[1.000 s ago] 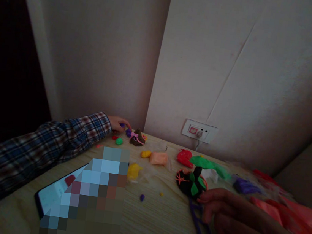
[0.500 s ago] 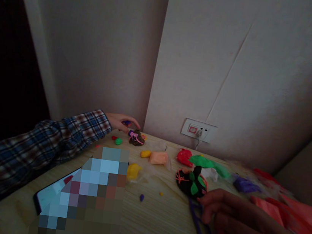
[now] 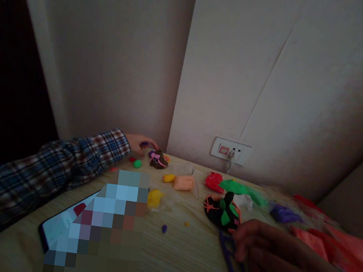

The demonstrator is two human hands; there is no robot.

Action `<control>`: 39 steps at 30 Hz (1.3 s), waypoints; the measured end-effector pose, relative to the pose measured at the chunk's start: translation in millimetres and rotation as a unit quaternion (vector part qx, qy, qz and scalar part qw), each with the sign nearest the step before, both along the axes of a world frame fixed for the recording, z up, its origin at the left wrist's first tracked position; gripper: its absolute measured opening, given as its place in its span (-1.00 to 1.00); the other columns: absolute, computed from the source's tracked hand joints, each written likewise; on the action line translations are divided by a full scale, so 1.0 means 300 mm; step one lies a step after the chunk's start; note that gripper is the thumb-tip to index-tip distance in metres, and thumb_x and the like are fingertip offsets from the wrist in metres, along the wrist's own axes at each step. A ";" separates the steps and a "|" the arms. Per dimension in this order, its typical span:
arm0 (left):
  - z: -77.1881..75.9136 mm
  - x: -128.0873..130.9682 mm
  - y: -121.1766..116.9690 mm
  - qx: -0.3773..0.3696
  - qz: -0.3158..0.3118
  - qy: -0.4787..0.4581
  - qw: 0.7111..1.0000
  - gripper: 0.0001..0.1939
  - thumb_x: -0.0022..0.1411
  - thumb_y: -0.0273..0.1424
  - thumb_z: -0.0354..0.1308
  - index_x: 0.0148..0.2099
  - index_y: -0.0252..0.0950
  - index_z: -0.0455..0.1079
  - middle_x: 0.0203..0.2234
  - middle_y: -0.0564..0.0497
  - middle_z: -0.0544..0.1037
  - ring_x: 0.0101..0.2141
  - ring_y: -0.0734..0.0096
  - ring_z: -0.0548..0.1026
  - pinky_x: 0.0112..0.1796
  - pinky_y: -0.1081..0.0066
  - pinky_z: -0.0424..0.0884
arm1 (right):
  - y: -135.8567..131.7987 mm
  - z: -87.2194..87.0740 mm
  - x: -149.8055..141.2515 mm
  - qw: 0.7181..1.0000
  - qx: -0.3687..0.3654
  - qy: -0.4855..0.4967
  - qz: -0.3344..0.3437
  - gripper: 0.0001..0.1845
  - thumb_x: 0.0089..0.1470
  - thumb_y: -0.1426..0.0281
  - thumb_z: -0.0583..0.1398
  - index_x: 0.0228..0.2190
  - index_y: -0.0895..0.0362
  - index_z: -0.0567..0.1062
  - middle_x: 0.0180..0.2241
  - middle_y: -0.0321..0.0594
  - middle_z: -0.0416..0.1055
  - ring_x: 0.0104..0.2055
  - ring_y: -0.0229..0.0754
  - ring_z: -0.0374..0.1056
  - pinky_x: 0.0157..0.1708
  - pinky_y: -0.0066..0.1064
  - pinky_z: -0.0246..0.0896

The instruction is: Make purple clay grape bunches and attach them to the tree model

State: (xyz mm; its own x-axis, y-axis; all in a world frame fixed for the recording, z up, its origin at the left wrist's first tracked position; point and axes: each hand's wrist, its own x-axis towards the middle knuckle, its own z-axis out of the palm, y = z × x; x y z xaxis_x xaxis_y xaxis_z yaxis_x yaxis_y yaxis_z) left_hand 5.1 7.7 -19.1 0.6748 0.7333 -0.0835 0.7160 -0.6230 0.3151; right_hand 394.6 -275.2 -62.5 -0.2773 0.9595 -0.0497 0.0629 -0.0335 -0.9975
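Note:
At the table's far edge, my left hand [image 3: 136,143], in a plaid sleeve, has its fingers bent around a small purple clay piece [image 3: 144,144]. Just right of it stands a brown clay figure [image 3: 159,160] with a pink bow; a fingertip reaches close to its top. My right hand [image 3: 273,250] rests loosely curled at lower right, holding nothing that I can see. Its fingertips are beside a black clay piece [image 3: 218,214] with green and orange parts; whether they touch it is unclear. A purple clay ladder [image 3: 232,258] runs from the black piece partly under those fingers.
A phone [image 3: 66,223] lies at left, partly covered by a pixelated patch. Yellow clay [image 3: 155,198], peach clay [image 3: 184,183], red clay [image 3: 214,182] and green clay [image 3: 235,187] are spread along the table [image 3: 178,260]. Coral packets [image 3: 354,248] lie right, below a wall socket [image 3: 231,151].
My left hand has drawn slightly left, its fingers a little more bent, and more of the brown figure's left side shows. My right hand stays almost still.

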 end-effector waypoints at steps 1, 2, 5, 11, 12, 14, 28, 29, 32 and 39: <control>-0.014 0.001 0.007 0.009 0.009 0.006 1.000 -0.63 0.45 -0.26 0.26 0.20 -0.30 0.41 0.09 -0.14 0.52 -0.02 0.08 0.57 -0.03 0.05 0.59 | -0.001 0.011 -0.004 1.000 0.001 -0.007 -0.002 -0.71 0.05 0.03 0.43 -0.38 -0.02 0.70 -0.40 -0.25 0.53 -0.45 -0.25 0.38 -0.40 -0.43 0.38; -0.027 0.003 0.013 0.018 0.017 0.009 1.000 -0.62 0.45 -0.25 0.26 0.20 -0.30 0.41 0.09 -0.14 0.52 -0.02 0.08 0.57 -0.03 0.05 0.59 | -0.003 0.027 -0.008 1.000 -0.001 -0.013 -0.007 -0.70 0.03 0.03 0.43 -0.38 -0.01 0.69 -0.41 -0.24 0.53 -0.45 -0.24 0.37 -0.41 -0.41 0.38; -0.059 0.021 0.019 0.047 0.034 0.010 0.998 -0.62 0.45 -0.25 0.26 0.20 -0.30 0.41 0.09 -0.14 0.52 -0.02 0.08 0.57 -0.03 0.04 0.59 | -0.010 0.085 -0.024 0.996 -0.020 -0.091 -0.003 -0.64 -0.09 0.04 0.48 -0.41 0.05 0.66 -0.41 -0.20 0.53 -0.43 -0.19 0.37 -0.36 -0.33 0.40; -0.043 0.052 -0.005 0.107 0.057 -0.011 0.993 -0.65 0.44 -0.26 0.26 0.17 -0.30 0.43 0.08 -0.14 0.52 -0.02 0.09 0.57 -0.03 0.05 0.58 | -0.014 0.126 -0.012 0.993 0.006 -0.117 0.019 -0.71 0.14 0.09 0.37 -0.34 0.06 0.65 -0.34 -0.21 0.55 -0.38 -0.21 0.40 -0.31 -0.37 0.40; -0.025 0.047 -0.015 0.120 0.063 -0.019 0.991 -0.65 0.44 -0.26 0.26 0.17 -0.30 0.43 0.08 -0.14 0.52 -0.02 0.10 0.57 -0.03 0.05 0.58 | -0.014 0.124 -0.008 0.993 0.012 -0.113 0.016 -0.69 0.14 0.08 0.38 -0.34 0.07 0.64 -0.35 -0.21 0.55 -0.39 -0.22 0.39 -0.32 -0.38 0.39; 0.027 0.030 -0.047 0.150 0.079 -0.042 0.985 -0.66 0.45 -0.26 0.26 0.16 -0.31 0.43 0.06 -0.13 0.53 -0.04 0.11 0.57 -0.04 0.06 0.59 | -0.014 0.120 -0.002 0.995 0.015 -0.102 0.013 -0.65 0.09 0.05 0.41 -0.36 0.08 0.64 -0.37 -0.21 0.54 -0.41 -0.24 0.37 -0.35 -0.41 0.37; 0.062 0.374 -0.830 0.059 -0.164 -0.059 0.983 -0.90 0.26 -0.50 0.38 -0.20 -0.21 0.58 -0.35 0.08 0.58 -0.37 0.36 0.50 -0.36 0.42 0.24 | -0.045 0.118 -0.034 0.992 0.096 -0.077 0.024 -0.81 0.18 0.23 0.34 -0.30 0.10 0.61 -0.40 -0.25 0.48 -0.43 -0.29 0.33 -0.40 -0.48 0.38; 0.052 0.393 -0.859 0.049 -0.161 -0.050 0.984 -0.89 0.26 -0.54 0.37 -0.25 -0.22 0.56 -0.38 0.09 0.56 -0.38 0.34 0.51 -0.38 0.41 0.23 | -0.052 0.127 -0.038 0.990 0.101 -0.093 0.032 -0.77 0.16 0.20 0.35 -0.31 0.11 0.59 -0.40 -0.24 0.47 -0.43 -0.27 0.34 -0.41 -0.46 0.39; 0.049 0.415 -0.895 0.018 -0.145 -0.053 0.988 -0.75 0.25 -0.70 0.24 -0.29 -0.22 0.54 -0.36 0.14 0.56 -0.34 0.37 0.53 -0.33 0.45 0.26 | -0.077 0.151 -0.052 0.983 0.113 -0.135 0.044 -0.80 0.16 0.21 0.33 -0.30 0.09 0.56 -0.38 -0.20 0.49 -0.39 -0.21 0.39 -0.39 -0.41 0.42; 0.035 0.427 -0.872 -0.032 -0.094 -0.075 0.992 -0.84 0.20 -0.58 0.32 -0.20 -0.25 0.61 -0.49 0.17 0.47 -0.42 0.42 0.44 -0.35 0.48 0.24 | -0.122 0.129 -0.087 0.963 0.162 -0.211 0.050 -0.81 0.18 0.25 0.15 -0.29 0.09 0.47 -0.39 -0.20 0.53 -0.42 -0.20 0.44 -0.42 -0.39 0.42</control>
